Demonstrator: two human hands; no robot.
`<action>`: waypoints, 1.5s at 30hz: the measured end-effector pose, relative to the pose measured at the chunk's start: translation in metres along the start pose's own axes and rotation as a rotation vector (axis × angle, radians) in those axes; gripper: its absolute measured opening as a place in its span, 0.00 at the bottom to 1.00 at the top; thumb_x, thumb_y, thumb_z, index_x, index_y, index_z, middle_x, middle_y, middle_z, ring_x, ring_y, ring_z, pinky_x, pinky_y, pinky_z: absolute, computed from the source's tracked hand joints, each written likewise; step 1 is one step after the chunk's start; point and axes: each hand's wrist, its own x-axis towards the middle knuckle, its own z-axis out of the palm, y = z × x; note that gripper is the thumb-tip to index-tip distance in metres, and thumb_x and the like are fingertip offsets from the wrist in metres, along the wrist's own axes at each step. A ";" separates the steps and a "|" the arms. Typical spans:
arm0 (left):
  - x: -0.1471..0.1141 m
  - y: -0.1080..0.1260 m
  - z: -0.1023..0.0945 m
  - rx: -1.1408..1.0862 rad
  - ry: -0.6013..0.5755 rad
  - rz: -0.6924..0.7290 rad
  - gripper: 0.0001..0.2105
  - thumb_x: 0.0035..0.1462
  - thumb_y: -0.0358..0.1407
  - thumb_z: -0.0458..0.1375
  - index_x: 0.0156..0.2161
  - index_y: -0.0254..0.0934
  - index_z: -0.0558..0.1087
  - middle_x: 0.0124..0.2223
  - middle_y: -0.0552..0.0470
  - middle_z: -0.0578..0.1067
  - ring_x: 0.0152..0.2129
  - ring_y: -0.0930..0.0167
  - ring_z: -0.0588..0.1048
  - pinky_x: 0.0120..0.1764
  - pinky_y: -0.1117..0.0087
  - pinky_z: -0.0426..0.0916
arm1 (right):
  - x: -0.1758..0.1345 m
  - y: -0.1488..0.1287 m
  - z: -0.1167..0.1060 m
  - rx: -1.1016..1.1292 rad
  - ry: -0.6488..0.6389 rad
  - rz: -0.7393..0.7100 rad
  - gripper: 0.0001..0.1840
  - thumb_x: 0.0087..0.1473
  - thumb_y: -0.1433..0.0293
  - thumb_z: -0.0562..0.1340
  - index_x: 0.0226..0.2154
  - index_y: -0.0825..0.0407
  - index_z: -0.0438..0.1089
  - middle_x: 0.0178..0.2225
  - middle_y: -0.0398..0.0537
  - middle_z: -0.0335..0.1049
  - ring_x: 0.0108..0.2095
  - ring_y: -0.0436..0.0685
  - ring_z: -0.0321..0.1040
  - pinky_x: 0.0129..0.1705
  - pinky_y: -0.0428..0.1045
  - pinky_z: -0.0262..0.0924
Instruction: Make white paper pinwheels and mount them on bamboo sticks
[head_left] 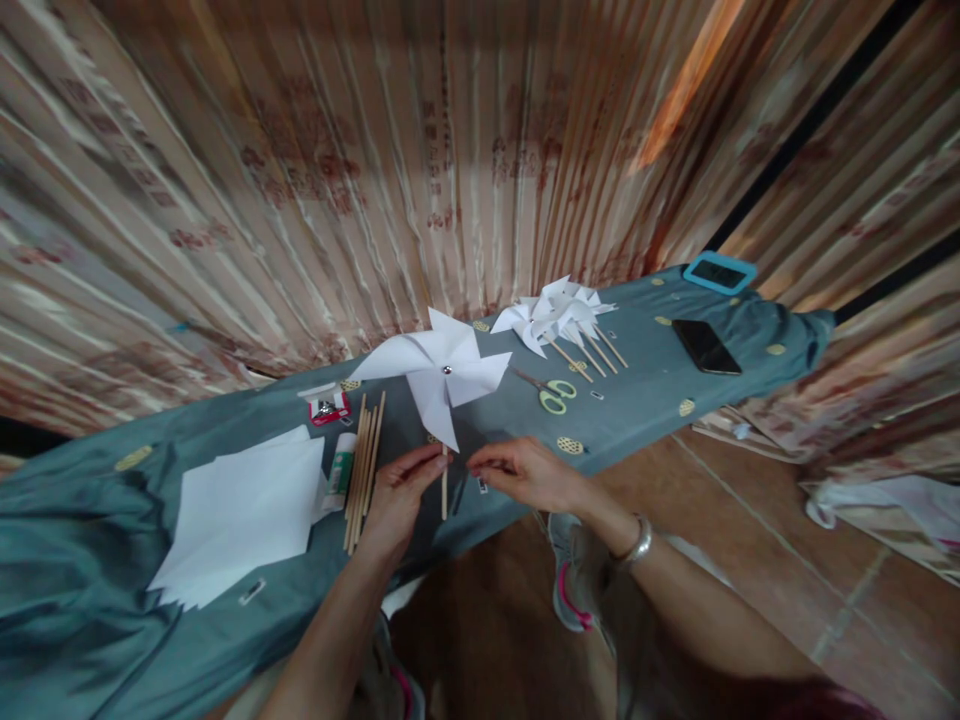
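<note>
1. From where I stand, the left hand [397,490] grasps the pinwheel [431,370] by its wooden stick [445,490], thumb and fingertips closed just below the lowest blade. The white paper head opens out beyond that hand, a shiny pin [447,370] at its middle.

2. The right hand [529,472] is near the stick but apart from it, its fingers curled together. I can't tell whether something small is pinched there.

3. I'd judge the step in hand to be steadying or checking an assembled pinwheel: blades folded in, pin set, stick attached.

4. The next move, to my mind, calls for a light hold on the stick, with the right hand's fingers clear of the blades, since thin paper creases easily.

5. Beyond the right hand on the counter [637,405] lie green-handled scissors [553,398]; farther out, a cluster of similar pinwheels [559,312].

6. Just left of the left hand are loose sticks [364,470], then a glue stick [341,465] and white paper sheets [244,500]; a red box [328,408] sits beyond them.
</note>
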 end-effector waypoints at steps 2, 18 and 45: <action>0.001 0.002 0.005 -0.044 0.000 -0.002 0.19 0.27 0.43 0.73 0.30 0.37 0.80 0.31 0.47 0.81 0.34 0.64 0.78 0.48 0.62 0.66 | 0.002 0.003 0.005 0.038 0.018 0.039 0.11 0.56 0.65 0.62 0.40 0.52 0.76 0.32 0.46 0.78 0.31 0.53 0.74 0.32 0.45 0.62; 0.002 0.008 0.033 -0.201 -0.064 0.000 0.20 0.33 0.39 0.72 0.36 0.37 0.80 0.37 0.48 0.81 0.34 0.68 0.77 0.42 0.67 0.68 | 0.009 0.030 0.019 0.186 0.259 0.107 0.09 0.53 0.64 0.63 0.29 0.53 0.74 0.22 0.40 0.71 0.23 0.48 0.64 0.24 0.42 0.54; 0.005 0.001 0.018 -0.082 -0.085 0.004 0.22 0.34 0.42 0.72 0.38 0.36 0.79 0.42 0.44 0.81 0.42 0.62 0.77 0.50 0.60 0.67 | 0.044 0.107 -0.141 -0.737 0.088 0.486 0.11 0.55 0.69 0.61 0.36 0.54 0.79 0.33 0.49 0.78 0.34 0.55 0.72 0.34 0.45 0.59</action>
